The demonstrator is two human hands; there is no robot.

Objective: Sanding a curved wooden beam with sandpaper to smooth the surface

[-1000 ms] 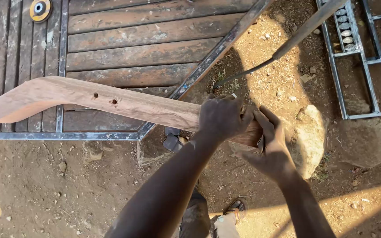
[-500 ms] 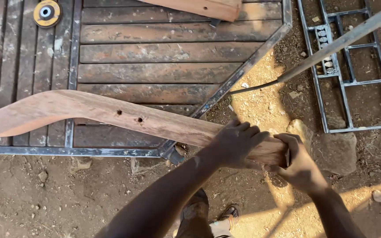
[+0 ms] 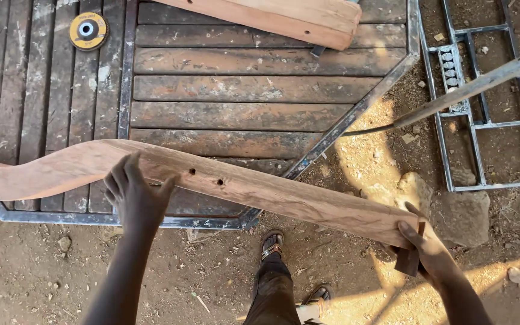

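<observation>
A: Where is the curved wooden board, and how do your hands sit on it?

B: You hold it in the air, crosswise over the edge of the slatted wooden panel in its metal frame. Your left hand is spread over the near edge by the bend; your right hand is closed on the right end. The two are well apart.

A: How will it handle?

B: Stiff and long — probably fairly heavy, with a rough, dry face that should not slip. The wide hold suits it, since the curve may make it want to roll.

A: What is unclear?

B: The board's left end runs out of view. A small dark piece at your right hand cannot be made out. The grinding disc and metal ladder frame lie apart.
</observation>
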